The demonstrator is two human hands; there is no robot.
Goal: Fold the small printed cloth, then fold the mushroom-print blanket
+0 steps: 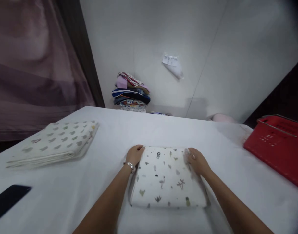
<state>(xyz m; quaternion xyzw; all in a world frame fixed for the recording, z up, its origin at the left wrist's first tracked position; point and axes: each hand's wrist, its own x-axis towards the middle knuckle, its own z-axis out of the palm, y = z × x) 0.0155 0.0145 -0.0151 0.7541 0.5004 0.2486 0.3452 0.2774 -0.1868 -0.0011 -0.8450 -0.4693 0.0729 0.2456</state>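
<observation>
A white folded cloth [167, 182] printed with small plants, a flamingo and palm trees lies on the table in front of me. At its far left corner, my left hand [135, 155] has its fingers closed on the edge; a bracelet [130, 166] circles that wrist. My right hand [199, 162] grips the far right corner, its fingers curled and slightly blurred. The near edge of the cloth rests between my forearms. Parts of the fingers under the cloth's edges are hidden.
On the white table [110, 136], another folded cloth [56, 139] with grey prints lies at left, near a dark flat object [10, 198]. A red basket [278, 143] stands at right. Behind the table is a stack of folded fabrics [131, 92] against the wall.
</observation>
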